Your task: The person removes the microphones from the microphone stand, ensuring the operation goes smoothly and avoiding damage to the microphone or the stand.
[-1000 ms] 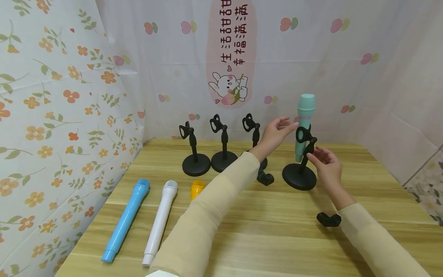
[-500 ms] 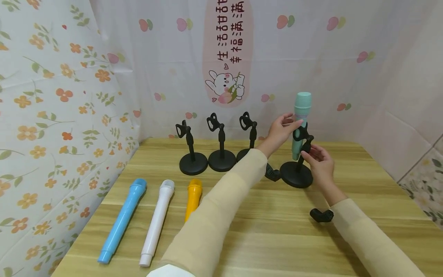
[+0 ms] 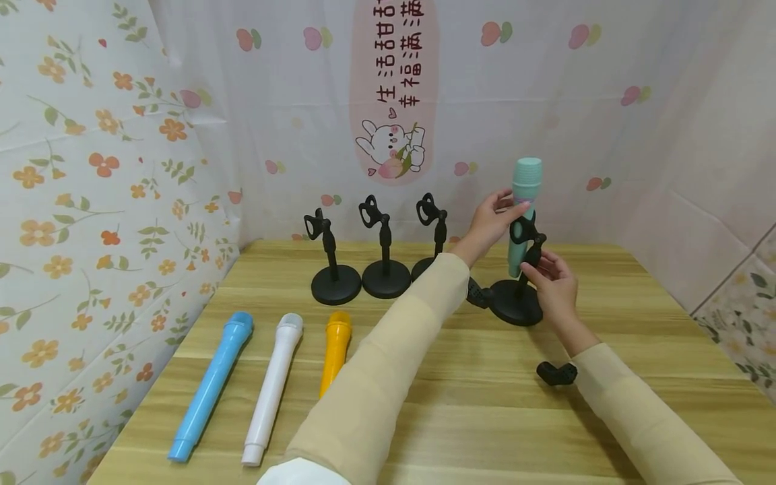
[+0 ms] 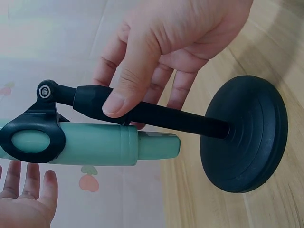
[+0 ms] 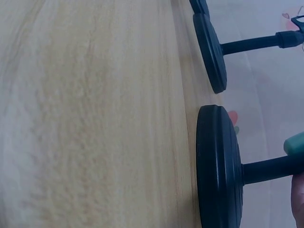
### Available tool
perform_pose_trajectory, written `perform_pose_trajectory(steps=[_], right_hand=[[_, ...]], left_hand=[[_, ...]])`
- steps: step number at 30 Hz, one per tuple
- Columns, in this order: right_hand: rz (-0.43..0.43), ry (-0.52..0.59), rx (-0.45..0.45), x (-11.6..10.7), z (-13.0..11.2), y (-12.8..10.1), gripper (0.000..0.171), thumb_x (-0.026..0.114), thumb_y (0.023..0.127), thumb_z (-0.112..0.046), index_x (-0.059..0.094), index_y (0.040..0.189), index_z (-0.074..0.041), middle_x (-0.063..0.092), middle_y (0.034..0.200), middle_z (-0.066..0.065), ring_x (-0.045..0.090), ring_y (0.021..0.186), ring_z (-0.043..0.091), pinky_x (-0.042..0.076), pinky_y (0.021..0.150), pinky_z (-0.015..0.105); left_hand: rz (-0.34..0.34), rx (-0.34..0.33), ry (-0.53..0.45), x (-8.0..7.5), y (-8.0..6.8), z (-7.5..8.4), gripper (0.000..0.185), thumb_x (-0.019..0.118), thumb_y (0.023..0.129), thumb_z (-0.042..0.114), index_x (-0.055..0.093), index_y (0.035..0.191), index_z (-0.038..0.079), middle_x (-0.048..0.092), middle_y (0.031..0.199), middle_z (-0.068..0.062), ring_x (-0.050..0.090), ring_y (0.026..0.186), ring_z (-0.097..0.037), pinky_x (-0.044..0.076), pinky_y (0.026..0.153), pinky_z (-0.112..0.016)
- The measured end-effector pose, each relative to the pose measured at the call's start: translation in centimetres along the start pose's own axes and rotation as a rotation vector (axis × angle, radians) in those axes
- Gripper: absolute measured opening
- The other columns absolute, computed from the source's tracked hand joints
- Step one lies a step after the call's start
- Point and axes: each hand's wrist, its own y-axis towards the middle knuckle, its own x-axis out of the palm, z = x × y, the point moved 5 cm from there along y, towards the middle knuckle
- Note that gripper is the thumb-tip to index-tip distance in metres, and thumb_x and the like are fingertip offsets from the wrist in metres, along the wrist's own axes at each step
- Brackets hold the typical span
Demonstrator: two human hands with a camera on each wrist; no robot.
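Observation:
A mint-green microphone (image 3: 527, 176) stands nearly upright in the clip of a black desktop microphone stand (image 3: 512, 304) at the right. My left hand (image 3: 491, 221) holds the microphone below its head, thumb across the front; in the left wrist view only some of its fingers (image 4: 31, 183) show beside the microphone. With thumb and fingers, my right hand (image 3: 556, 288) grips the stand's upright just under the clip joint, seen closely in the left wrist view. The stand's round base (image 5: 218, 166) rests on the table; the right wrist view shows little of the right hand.
Three more black stands (image 3: 386, 277) line the table's back left. Blue (image 3: 209, 391), white (image 3: 273, 391) and orange (image 3: 335, 350) microphones lie at the left, the orange one partly behind the left sleeve. Black angled pieces lie near the right sleeve (image 3: 555, 373) and left wrist (image 3: 476, 292).
My left hand has moved right onto the mint-green microphone, its thumb now across the front. The right hand keeps its grip on the stand. The head view has shifted slightly.

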Motion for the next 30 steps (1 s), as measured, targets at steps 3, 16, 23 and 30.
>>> perform_pose_trajectory(steps=[3, 16, 23, 30], right_hand=[[0.002, 0.02, 0.006, -0.05, -0.01, 0.09, 0.038, 0.078, 0.083, -0.009, 0.064, 0.118, -0.014, 0.061, 0.1, -0.005, 0.059, 0.093, 0.007, 0.048, 0.076, 0.01], [0.012, 0.098, -0.028, 0.19, -0.14, 0.25, 0.033, 0.075, 0.084, -0.004, 0.066, 0.115, -0.01, 0.062, 0.098, -0.001, 0.06, 0.09, 0.01, 0.051, 0.073, 0.013], [0.028, 0.129, -0.014, 0.4, -0.3, -0.02, 0.03, 0.075, 0.083, -0.001, 0.068, 0.111, -0.01, 0.061, 0.097, 0.001, 0.06, 0.089, 0.011, 0.052, 0.072, 0.014], [0.022, 0.101, 0.025, 0.19, -0.35, -0.01, 0.032, 0.077, 0.082, -0.005, 0.067, 0.112, -0.011, 0.062, 0.098, -0.001, 0.061, 0.089, 0.009, 0.053, 0.071, 0.014]], left_hand=[[-0.006, -0.004, -0.006, 0.15, 0.09, 0.17, 0.05, 0.07, 0.092, 0.03, 0.052, 0.137, 0.016, 0.061, 0.119, 0.005, 0.058, 0.106, -0.009, 0.05, 0.091, -0.032], [0.027, 0.012, 0.035, 0.44, 0.24, 0.65, 0.042, 0.069, 0.092, 0.025, 0.058, 0.131, 0.013, 0.064, 0.116, 0.002, 0.06, 0.103, -0.01, 0.05, 0.091, -0.032], [0.031, 0.023, 0.046, 0.34, 0.21, 0.44, 0.04, 0.069, 0.092, 0.025, 0.06, 0.129, 0.014, 0.064, 0.113, 0.004, 0.06, 0.102, -0.009, 0.051, 0.089, -0.031], [0.035, 0.02, 0.043, 0.24, 0.1, 0.43, 0.039, 0.07, 0.091, 0.024, 0.061, 0.128, 0.014, 0.065, 0.111, 0.004, 0.061, 0.1, -0.008, 0.052, 0.086, -0.029]])
